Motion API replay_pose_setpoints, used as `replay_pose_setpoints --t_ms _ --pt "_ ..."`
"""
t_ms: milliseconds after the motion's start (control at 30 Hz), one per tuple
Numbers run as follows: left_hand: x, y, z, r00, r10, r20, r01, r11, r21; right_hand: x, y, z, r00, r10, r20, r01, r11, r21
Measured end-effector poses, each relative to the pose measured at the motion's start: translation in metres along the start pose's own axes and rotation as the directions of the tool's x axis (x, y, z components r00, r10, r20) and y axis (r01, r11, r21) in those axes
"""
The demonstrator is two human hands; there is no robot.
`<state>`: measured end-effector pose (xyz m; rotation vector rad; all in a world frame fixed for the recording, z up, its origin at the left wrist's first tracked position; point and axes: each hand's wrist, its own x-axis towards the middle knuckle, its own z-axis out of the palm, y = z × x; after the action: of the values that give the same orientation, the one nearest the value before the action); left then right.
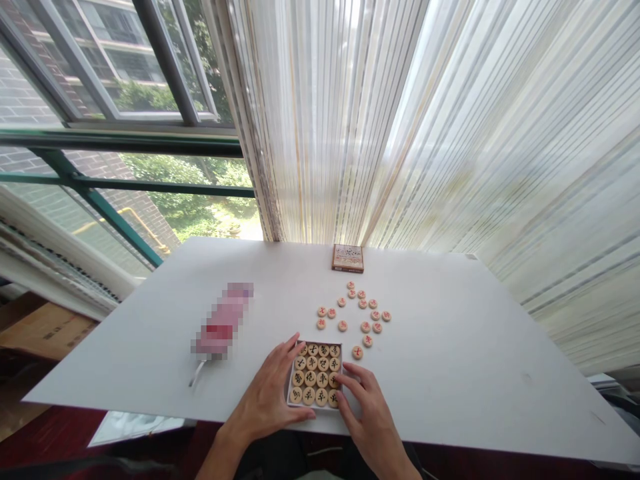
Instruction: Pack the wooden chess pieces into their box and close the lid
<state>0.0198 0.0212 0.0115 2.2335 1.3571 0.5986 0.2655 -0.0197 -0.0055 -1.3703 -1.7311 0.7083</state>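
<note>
My left hand (273, 393) and right hand (367, 408) (both open, fingers spread) flank and touch a tray (320, 343) of black-marked discs (315, 373) on the counter (450, 347). Beyond the right hand lie loose red-marked discs (357, 313); farther, a small box (347, 258).

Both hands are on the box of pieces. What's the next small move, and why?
Probably reach the right hand to the nearest red piece just beyond the box: black pieces already fill its layer, while red ones lie loose on the table.
</note>
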Motion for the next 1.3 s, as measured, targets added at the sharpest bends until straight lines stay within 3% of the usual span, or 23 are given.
replay_pose_setpoints --t_ms 800,1033,1300 --pt "0.002 -0.004 0.005 0.998 0.033 -0.055 -0.028 0.997 0.075 0.0 0.001 0.002 0.998 -0.063 -0.019 0.06 0.992 -0.107" --pt "0.001 -0.003 0.004 0.998 0.031 -0.06 -0.029 0.999 0.04 0.001 -0.001 -0.01 0.998 -0.022 -0.064 0.017 0.997 -0.079" --pt "0.001 -0.003 0.004 0.999 0.011 -0.048 -0.009 0.999 0.035 0.011 0.023 -0.033 0.986 -0.006 -0.168 -0.019 0.989 -0.147"
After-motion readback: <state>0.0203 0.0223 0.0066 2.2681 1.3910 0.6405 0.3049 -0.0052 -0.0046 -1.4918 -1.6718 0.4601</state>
